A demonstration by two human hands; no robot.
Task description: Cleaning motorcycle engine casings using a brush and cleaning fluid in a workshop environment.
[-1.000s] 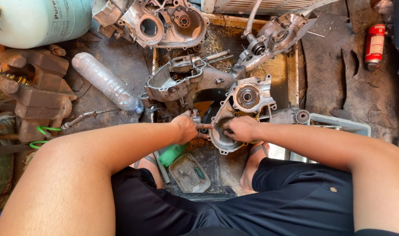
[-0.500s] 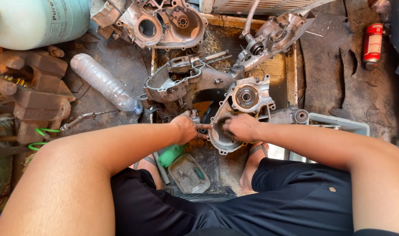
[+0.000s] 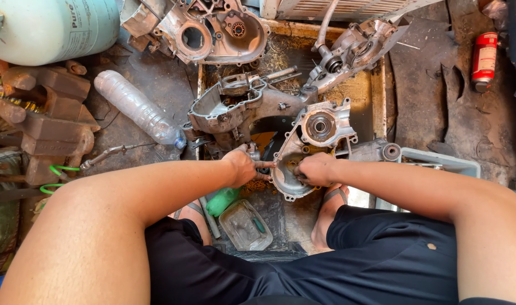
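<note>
A grey metal engine case half (image 3: 314, 141) with a round bearing seat lies on the dirty floor between my knees. My left hand (image 3: 244, 166) is closed on its left edge, fingers pinching a small part I cannot make out. My right hand (image 3: 314, 169) rests inside the lower hollow of the case, fingers curled against the metal. A second engine case (image 3: 235, 107) lies just behind, touching it.
More engine cases (image 3: 213, 28) (image 3: 354, 48) lie at the back. A clear plastic bottle (image 3: 136, 107), a pale gas cylinder (image 3: 49, 28), a rusty vise (image 3: 49, 124), a red spray can (image 3: 484, 59), a grey tray (image 3: 439, 161) and a small plastic tub (image 3: 245, 226) surround me.
None beyond a slight shift of the view; both hands stay on the engine case half.
</note>
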